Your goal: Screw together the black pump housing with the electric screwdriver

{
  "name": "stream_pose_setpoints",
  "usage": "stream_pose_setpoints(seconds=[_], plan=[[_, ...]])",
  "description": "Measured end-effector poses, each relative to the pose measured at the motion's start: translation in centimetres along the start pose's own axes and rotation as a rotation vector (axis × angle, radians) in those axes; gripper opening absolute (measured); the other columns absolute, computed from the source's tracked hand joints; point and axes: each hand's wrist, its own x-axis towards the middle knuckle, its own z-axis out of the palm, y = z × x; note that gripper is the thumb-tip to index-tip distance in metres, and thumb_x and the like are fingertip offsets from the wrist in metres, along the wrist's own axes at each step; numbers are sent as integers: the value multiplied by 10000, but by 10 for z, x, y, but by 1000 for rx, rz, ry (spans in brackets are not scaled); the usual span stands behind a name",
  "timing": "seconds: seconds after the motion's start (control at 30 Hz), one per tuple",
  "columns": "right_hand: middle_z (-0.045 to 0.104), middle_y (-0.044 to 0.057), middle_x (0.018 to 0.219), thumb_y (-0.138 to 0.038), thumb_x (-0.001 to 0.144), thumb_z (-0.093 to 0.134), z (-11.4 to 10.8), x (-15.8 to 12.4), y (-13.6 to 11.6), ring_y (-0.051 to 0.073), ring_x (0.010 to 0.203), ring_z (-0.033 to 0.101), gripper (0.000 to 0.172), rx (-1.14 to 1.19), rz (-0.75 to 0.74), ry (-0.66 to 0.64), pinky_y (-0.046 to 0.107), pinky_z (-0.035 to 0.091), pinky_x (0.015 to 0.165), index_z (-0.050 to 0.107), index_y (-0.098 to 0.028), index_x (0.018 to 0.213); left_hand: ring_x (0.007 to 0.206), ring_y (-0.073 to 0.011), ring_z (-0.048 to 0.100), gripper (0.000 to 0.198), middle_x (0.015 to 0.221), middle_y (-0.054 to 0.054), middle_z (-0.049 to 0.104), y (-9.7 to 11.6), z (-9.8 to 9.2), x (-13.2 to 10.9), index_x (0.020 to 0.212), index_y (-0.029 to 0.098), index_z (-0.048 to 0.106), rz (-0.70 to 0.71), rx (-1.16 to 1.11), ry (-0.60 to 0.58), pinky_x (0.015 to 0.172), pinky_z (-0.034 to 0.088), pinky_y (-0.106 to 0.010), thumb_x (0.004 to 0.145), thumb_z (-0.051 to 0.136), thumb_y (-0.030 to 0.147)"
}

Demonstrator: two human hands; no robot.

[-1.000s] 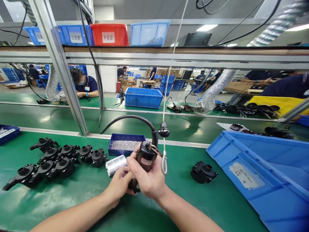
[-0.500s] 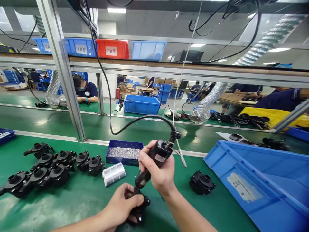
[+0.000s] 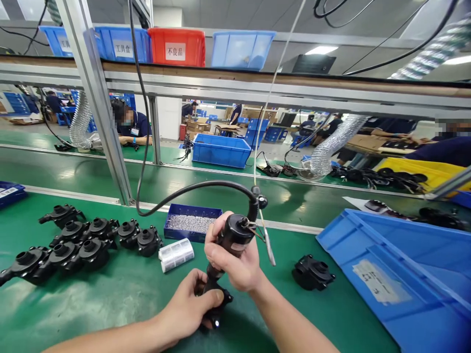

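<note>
Holding a knobbly black housing (image 3: 217, 314) in the left grip (image 3: 195, 304), thumb laid over its top, low at the near middle of the smooth green tabletop (image 3: 110, 296); cannot tell whether touching it. Grasping a black cylindrical power driver (image 3: 237, 230) in the right grip (image 3: 237, 262), slightly tilted, its narrower nose running down to the housing. At its upper end, a looping rubbery cable (image 3: 198, 185) and a thin pale cord (image 3: 272, 88). Just beyond, a dark-blue plastic tray (image 3: 184, 236) full of tiny silvery pieces (image 3: 189, 223), and near it a glossy white roll (image 3: 176, 255). Leftward, 8 black housings (image 3: 91, 250), rounded with short tubular spouts, clustered closely. Rightward, 1 lone housing (image 3: 313, 273) near a large blue crate (image 3: 349, 245). Farther back, a straight metal post (image 3: 91, 93) and a crinkled foil duct (image 3: 322, 159); overhead, 1 red bin (image 3: 191, 41) and 3 blue bins (image 3: 243, 49).
</note>
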Motion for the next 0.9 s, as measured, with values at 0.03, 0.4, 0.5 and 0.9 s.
stream_pose_setpoints(seconds=[0.03,0.4,0.5,0.9], plan=[[588,17,815,-274,930,735,3,0,0,94,545,477,232,-8,-10,19,244,397,489,525,-199,992,718,-146,560,571,885,-23,558,-1,0,0,998,181,457,16,5,-2,579,516,-274,743,770,583],[572,34,752,-381,870,760,5,1,2,143,581,506,286,-28,20,153,276,394,491,548,-190,891,659,-127,540,633,868,-9,537,-9,0,-1,999,183,435,57,26,-12,558,500,-272,767,760,675],[574,29,751,-373,891,759,7,0,2,136,584,509,277,-45,-1,155,273,409,501,552,-188,889,639,-125,539,666,839,-4,541,-5,1,-1,999,181,432,24,36,-4,567,501,-277,733,760,695],[602,9,777,-367,928,800,9,3,5,92,548,508,307,-108,30,242,255,429,515,560,-190,1001,705,-146,568,611,851,-14,540,5,2,1,975,177,442,-66,-23,13,575,517,-267,666,769,590]])
